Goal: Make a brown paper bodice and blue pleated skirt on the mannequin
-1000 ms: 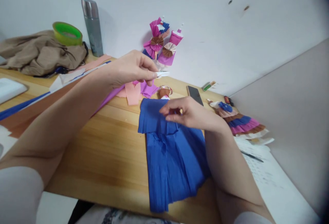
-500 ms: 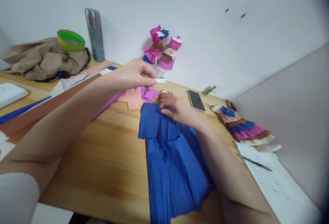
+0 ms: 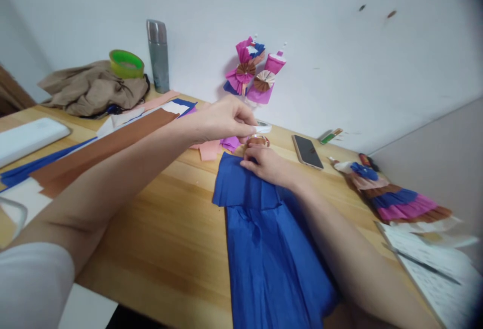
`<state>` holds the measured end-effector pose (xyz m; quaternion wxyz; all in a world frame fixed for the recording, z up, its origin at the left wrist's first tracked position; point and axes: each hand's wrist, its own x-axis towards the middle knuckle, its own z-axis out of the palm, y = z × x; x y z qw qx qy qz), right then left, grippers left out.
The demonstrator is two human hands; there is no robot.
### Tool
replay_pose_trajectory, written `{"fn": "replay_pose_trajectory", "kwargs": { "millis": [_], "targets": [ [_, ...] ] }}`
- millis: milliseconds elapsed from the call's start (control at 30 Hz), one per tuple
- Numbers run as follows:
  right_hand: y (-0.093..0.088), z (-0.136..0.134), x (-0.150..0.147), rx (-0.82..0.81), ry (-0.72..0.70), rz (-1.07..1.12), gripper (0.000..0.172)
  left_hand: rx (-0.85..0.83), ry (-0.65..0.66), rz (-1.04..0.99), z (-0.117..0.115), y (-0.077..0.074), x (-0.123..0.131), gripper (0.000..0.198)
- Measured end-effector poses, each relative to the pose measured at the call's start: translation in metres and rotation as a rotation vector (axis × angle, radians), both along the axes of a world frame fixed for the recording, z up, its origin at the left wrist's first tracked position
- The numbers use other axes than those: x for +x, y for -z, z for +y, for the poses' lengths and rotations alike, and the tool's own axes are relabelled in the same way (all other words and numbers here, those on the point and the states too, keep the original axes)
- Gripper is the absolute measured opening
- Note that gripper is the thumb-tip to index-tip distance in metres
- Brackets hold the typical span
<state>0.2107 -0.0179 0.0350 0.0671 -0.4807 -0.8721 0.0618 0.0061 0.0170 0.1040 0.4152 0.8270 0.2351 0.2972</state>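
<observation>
My left hand [image 3: 234, 117] is closed in a pinch on a small white piece [image 3: 263, 128], held above the back of the table. Below and to the right, my right hand [image 3: 264, 164] rests with bent fingers at the top edge of the pleated blue paper [image 3: 252, 188]. Its fingertips lie beside a round brown and clear object [image 3: 258, 141], partly hidden behind the hand. The blue paper hangs toward the table's front edge in folds. Whether the right fingers grip anything is hidden.
Behind stand a grey bottle [image 3: 157, 57] and green tape [image 3: 127, 64] on brown cloth [image 3: 94, 90]. Paper strips [image 3: 113, 143] lie left. To the right are a phone [image 3: 307, 151], a layered paper dress [image 3: 400, 195] and a written sheet [image 3: 426, 268]. Paper dresses [image 3: 247, 75] hang on the wall.
The view has shifted left, so things appear further right. My left hand has come lower, nearer the right hand, with the white piece. My right hand's fingers are more curled at the blue paper.
</observation>
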Motion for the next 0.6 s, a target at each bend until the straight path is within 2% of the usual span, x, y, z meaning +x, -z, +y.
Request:
{"fn": "replay_pose_trajectory", "kwargs": {
  "millis": [133,267,367,433,600],
  "targets": [
    [0.009,0.003,0.0,0.119,0.058,-0.045,0.019,-0.021,-0.007,-0.06,-0.006,0.006,0.006,0.016],
    [0.016,0.006,-0.002,0.113,0.086,-0.041,0.021,0.052,-0.098,-0.097,-0.014,0.009,0.014,0.016],
    [0.016,0.008,-0.002,0.11,0.065,0.054,0.019,0.105,-0.111,-0.158,-0.016,0.016,0.021,0.015],
    [0.014,0.008,-0.002,0.081,0.074,0.14,0.024,0.127,-0.136,-0.242,-0.016,0.023,0.022,0.014],
    [0.003,-0.003,-0.001,-0.017,0.103,0.373,0.037,0.148,-0.342,-0.437,-0.016,0.043,0.004,0.013]
  ]
}}
